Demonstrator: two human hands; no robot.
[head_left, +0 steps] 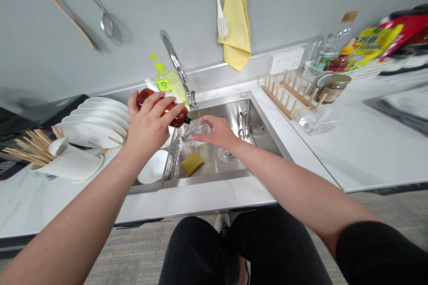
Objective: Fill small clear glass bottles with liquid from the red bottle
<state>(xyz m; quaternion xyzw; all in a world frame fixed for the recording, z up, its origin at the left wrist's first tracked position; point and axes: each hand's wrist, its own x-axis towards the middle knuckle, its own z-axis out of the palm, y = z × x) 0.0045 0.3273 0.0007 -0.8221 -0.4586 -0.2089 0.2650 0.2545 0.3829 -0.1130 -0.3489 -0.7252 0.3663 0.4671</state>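
Observation:
My left hand (149,118) is wrapped around an amber bottle (177,116) with a black neck, tilted down to the right. Just below and beside that neck, my right hand (219,131) grips a clear cup-like container (194,131) over the sink (272,136). Whether liquid is flowing between them cannot be made out. A yellow-brown sponge (192,163) lies on the sink floor under the clear container. Behind the bottle stands a clear pump bottle (172,84) with a yellow-green top, beside the chrome faucet (172,51).
Stacked white plates (90,127) and a white holder (72,164) of chopsticks stand left. A white bowl (154,167) sits by a wire rack (173,160). Right are a wooden rack (281,100), a jar (334,89) and a clear container (316,120). A yellow cloth (237,22) hangs above.

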